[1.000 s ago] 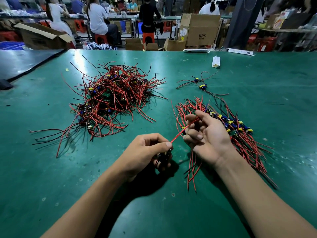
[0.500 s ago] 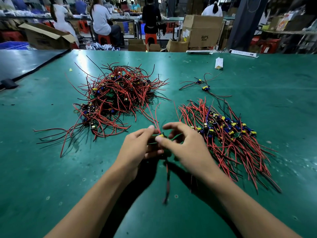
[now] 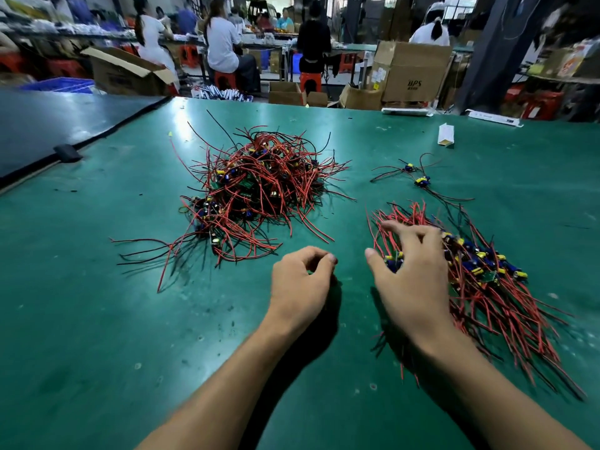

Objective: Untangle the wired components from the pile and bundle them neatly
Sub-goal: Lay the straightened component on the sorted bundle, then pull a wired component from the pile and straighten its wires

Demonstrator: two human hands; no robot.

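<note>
The wired piece I was pinching with both hands half a sec ago isn't between them anymore. My right hand (image 3: pixel 415 274) has moved onto the sorted bundle (image 3: pixel 487 287) on the right, fingers spread and resting on the wires. My left hand (image 3: pixel 298 284) has pulled away and hangs loosely curled over the desk (image 3: pixel 97 319), nothing in it that I can see. The tangled pile (image 3: pixel 259 190) hasn't budged, up to the left.
</note>
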